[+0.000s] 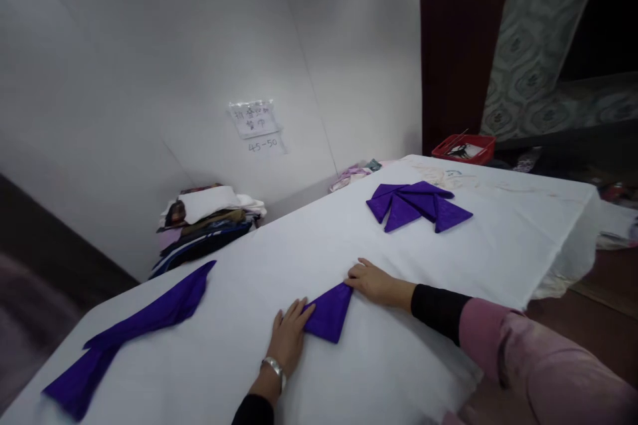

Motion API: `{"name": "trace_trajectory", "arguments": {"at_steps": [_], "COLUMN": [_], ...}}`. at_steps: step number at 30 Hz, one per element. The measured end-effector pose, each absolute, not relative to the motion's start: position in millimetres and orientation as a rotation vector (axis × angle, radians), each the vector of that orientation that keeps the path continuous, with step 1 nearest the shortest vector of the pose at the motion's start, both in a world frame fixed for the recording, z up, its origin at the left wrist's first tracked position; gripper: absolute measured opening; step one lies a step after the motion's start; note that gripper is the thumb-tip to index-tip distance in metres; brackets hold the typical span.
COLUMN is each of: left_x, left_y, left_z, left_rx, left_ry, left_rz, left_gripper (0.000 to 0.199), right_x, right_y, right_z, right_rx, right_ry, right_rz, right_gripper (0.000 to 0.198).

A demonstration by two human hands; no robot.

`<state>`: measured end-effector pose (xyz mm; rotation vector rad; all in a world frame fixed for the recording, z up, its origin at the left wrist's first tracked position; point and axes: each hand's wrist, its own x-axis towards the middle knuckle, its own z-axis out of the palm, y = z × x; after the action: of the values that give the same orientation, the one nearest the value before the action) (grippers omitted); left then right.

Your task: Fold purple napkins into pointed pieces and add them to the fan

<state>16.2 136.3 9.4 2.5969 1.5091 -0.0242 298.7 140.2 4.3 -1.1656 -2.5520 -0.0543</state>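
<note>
A purple cloth napkin (329, 314), folded into a triangle, lies on the white-covered table between my two hands. At its left corner, my left hand (289, 337) holds the edge, with the thumb on the cloth and the other fingers beside it. My right hand (373, 283) pinches the upper right corner, its index finger stretched outward. The parts of the corners under my fingers are hidden. Further back on the right rests a cluster of folded purple napkins (416, 202), several points fanned outward. On the left, more purple cloth (149, 315) lies in a long, loose, overlapping strip.
The white tablecloth (239, 345) hangs over the table's right end. Against the grey wall sits a pile of folded clothes (212, 226). A red basket (463, 149) with scissors stands beyond the far edge. A handwritten paper sign (255, 121) is on the wall.
</note>
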Motion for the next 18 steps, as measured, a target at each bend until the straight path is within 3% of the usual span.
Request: {"name": "trace_trajectory", "arguments": {"at_steps": [9,14,18], "left_x": [16.6,42.9,66.4], "left_y": [111.4,100.6,91.4], "left_z": [18.4,24.1,15.2], "left_rx": [2.410,2.521,2.561], "left_ry": [1.534,1.550,1.482], "left_rz": [0.022,0.172,0.228], "left_gripper": [0.067,0.051,0.062], "right_x": [300.6,305.1,307.7], "right_y": [146.7,146.0,144.5], "right_z": [-8.3,-15.7,-20.2], "right_rx": [-1.121,-1.162,-1.187], "right_ry": [-2.584,-2.569,-2.565], "right_rz": [0.077,0.103,0.148], "right_gripper": [0.037,0.040,0.042]}}
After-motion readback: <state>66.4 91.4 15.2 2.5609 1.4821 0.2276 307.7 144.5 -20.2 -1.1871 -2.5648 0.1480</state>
